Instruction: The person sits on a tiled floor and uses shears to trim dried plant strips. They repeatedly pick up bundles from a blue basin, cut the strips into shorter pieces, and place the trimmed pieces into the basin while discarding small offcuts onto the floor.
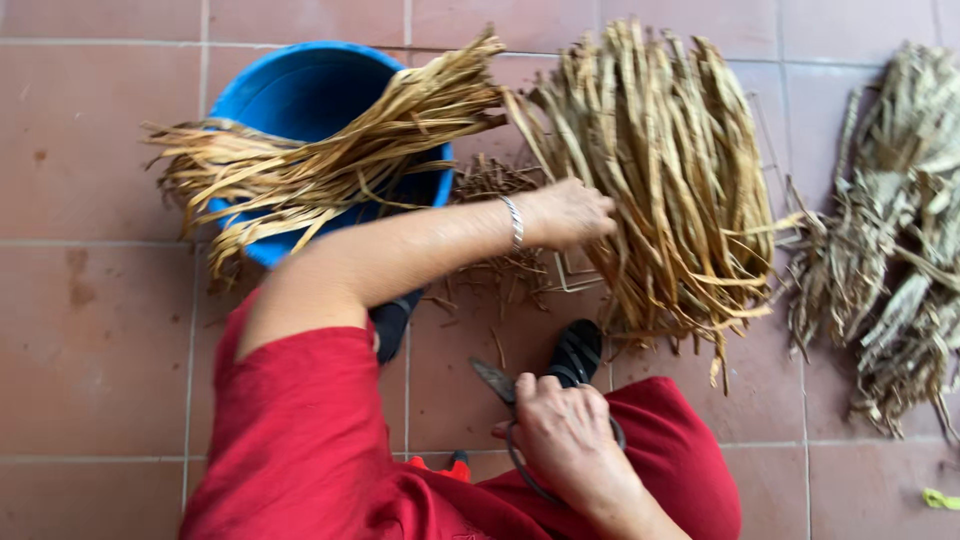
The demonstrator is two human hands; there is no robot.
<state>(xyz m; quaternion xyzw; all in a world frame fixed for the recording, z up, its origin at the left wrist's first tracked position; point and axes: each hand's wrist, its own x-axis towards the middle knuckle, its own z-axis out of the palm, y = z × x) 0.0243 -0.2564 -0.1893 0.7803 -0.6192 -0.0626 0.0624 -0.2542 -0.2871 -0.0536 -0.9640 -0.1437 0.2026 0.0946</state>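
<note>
My left hand (570, 212), with a silver bracelet at the wrist, reaches forward and its fingers touch the near side of a large pile of dried straw-coloured leaf strips (660, 170) on the tiled floor. My right hand (562, 435) rests on my red-clothed knee and grips a pair of dark scissors (497, 383), blades pointing left. A smaller bundle of dried strips (330, 160) lies across the rim of a blue plastic tub (300, 95).
Another heap of greyer dried leaves (900, 240) lies at the right. Short cut scraps (500, 270) litter the tiles between the tub and the pile. My black sandals (578, 352) are beside them. A small yellow-green scrap (940, 497) sits at the bottom right.
</note>
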